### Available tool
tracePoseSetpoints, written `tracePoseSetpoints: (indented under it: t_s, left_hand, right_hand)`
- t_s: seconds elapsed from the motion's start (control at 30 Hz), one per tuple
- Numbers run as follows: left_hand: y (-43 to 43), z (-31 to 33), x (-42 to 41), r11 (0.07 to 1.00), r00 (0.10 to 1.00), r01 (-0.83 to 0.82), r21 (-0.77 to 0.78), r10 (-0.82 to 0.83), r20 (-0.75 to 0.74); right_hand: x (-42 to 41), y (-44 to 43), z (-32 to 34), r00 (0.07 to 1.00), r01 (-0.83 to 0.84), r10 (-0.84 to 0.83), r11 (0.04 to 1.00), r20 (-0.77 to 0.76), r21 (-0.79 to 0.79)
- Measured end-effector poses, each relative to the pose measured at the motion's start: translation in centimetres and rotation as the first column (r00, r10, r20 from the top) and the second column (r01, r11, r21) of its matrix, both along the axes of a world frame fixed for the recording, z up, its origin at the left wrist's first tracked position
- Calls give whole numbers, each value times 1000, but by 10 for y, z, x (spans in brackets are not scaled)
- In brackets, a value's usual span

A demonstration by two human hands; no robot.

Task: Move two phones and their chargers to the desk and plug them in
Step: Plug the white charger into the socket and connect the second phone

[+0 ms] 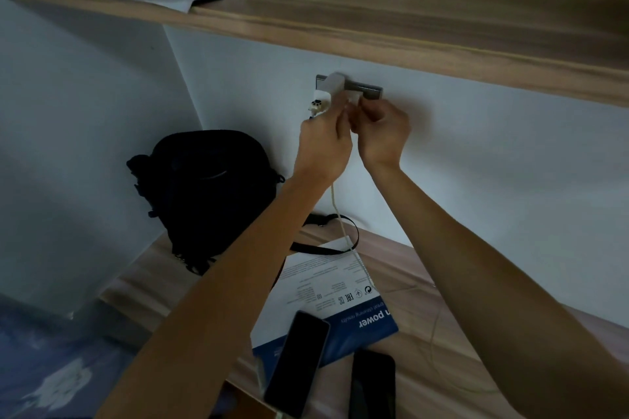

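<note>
White wall under a wooden shelf [374, 20], grey socket plate [369, 91]. White charger [335, 84] at plate, long axis tilted out and down. Right hand [383, 136] grip pinching its lower end; left hand [325, 143] grip pinching cable [343, 224], which hangs to desk [452, 323]. Near phone [296, 364] and far phone [372, 384] flat on desk, lengthwise toward wall, by leaflet [326, 286] reading "power".

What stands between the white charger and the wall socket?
Nothing visible does. The left hand and right hand hold the white charger right at the wall socket; another white plug hangs just left of it.
</note>
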State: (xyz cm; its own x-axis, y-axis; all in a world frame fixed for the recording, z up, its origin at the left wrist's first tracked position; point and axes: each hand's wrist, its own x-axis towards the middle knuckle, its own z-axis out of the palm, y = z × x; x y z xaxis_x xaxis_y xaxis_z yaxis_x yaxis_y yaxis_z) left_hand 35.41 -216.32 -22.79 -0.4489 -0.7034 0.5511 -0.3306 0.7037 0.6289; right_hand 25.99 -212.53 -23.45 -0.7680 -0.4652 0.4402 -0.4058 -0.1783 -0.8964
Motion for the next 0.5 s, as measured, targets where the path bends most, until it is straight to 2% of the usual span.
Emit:
tracePoseSetpoints:
  t_s: [0.07,0.27,0.4,0.5]
  left_hand:
    - [-2,4,0,997,1000,-9,-82,10,5]
    - [-1,12,-4,1000,1000,10,-13,-10,3]
    - [2,16,-7,1000,1000,0,-11,0,-13]
    - [2,19,-8,999,999,-10,-42,11,30]
  right_hand:
    - [0,-4,4,1000,19,-19,1000,-9,1]
    - [-2,-6,4,993,57,-51,997,-105,53]
    - [-1,-7,0,994,46,-44,999,-101,19]
    - [-1,-8,-4,996,41,-43,999,-82,-26]
